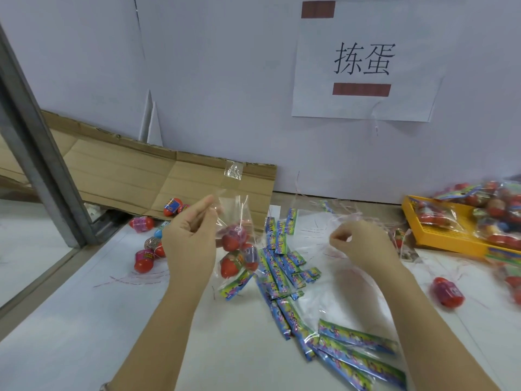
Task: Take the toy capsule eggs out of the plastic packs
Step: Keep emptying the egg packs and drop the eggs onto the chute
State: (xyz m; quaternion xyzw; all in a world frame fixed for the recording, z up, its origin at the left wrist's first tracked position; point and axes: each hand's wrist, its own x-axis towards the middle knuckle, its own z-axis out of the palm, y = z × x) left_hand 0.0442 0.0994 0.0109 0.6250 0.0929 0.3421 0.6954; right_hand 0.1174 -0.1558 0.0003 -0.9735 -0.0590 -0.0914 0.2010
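The one view sits at the person's head and looks forward and down over a white surface (239, 348), close in. The left grip (191, 238) and right grip (363, 244) reach in from the bottom edge to mid-frame. They are near enough that the eggs (232, 241) show clearly in the plastic pack (236, 210) the left one pinches. Straight ahead stands a wall (225, 80) with a paper sign (363, 60). The wide lens tilts the metal post (36, 153) at the left edge and blurs the yellow tray (445, 244) at the right.
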